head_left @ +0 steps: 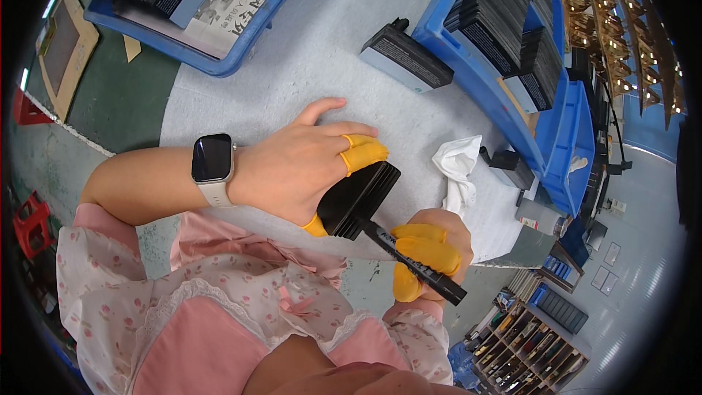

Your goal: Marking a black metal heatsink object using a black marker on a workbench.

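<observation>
My left hand [281, 168], with yellow finger cots on thumb and a finger, grips a small stack of thin black plates [358, 197] with their edges turned toward my right. My right hand [435, 245], also in yellow finger cots, is closed round a black marker pen [413, 263]. The pen's tip end meets the lower corner of the plate stack; whether it touches or only overlaps it, I cannot tell. Beyond my right hand a crumpled white cloth [458, 164] lies on the pale table cover [292, 73].
At the far left sits a blue tray [227, 66] with stacked dark pieces and newspaper. A blue bin [446, 18] of packed black pieces stands at the right. Between them lies a dark block of pieces [409, 58]. A small black box [510, 168] is beside the cloth.
</observation>
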A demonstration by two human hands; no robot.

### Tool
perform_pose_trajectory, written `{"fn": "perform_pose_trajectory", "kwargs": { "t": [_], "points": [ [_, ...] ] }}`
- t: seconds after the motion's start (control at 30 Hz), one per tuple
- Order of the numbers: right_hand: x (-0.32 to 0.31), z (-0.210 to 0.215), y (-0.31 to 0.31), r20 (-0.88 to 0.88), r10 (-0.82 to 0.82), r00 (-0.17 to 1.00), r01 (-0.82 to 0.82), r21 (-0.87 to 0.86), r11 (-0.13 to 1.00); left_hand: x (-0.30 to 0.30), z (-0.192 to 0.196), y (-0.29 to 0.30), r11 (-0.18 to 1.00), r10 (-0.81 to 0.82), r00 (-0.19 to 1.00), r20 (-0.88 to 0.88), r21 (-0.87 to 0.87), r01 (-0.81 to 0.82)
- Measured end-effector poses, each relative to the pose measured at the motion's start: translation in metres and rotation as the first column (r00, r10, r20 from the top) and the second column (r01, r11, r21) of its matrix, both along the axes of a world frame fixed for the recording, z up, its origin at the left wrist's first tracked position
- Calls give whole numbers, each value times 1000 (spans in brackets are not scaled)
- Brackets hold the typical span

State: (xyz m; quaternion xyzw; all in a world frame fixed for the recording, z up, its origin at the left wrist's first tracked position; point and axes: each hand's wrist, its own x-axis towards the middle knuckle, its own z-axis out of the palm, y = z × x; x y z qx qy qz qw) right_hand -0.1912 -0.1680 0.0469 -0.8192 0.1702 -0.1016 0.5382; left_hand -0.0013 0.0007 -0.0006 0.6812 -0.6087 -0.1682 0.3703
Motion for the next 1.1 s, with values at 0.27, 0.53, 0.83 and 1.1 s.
{"fn": "perform_pose_trajectory", "kwargs": {
  "t": [0.27, 0.53, 0.83, 1.1],
  "points": [
    [20, 9, 4, 144, 202, 969, -193, -71, 979, -1, -5, 1, 1000, 19, 999, 34, -23, -18],
    [23, -2, 6, 239, 197, 951, -206, 11, 979, -1, -4, 2, 999, 28, 999, 21, -20, -27],
    [35, -4, 6, 399, 486, 777, -422, -241, 874, -1, -4, 1, 1000, 20, 998, 58, -11, -20],
    [37, 8, -14, 345, 726, 595, -663, -300, 686, -1, -2, 1, 999, 27, 999, 39, -22, -26]
  ]
}}
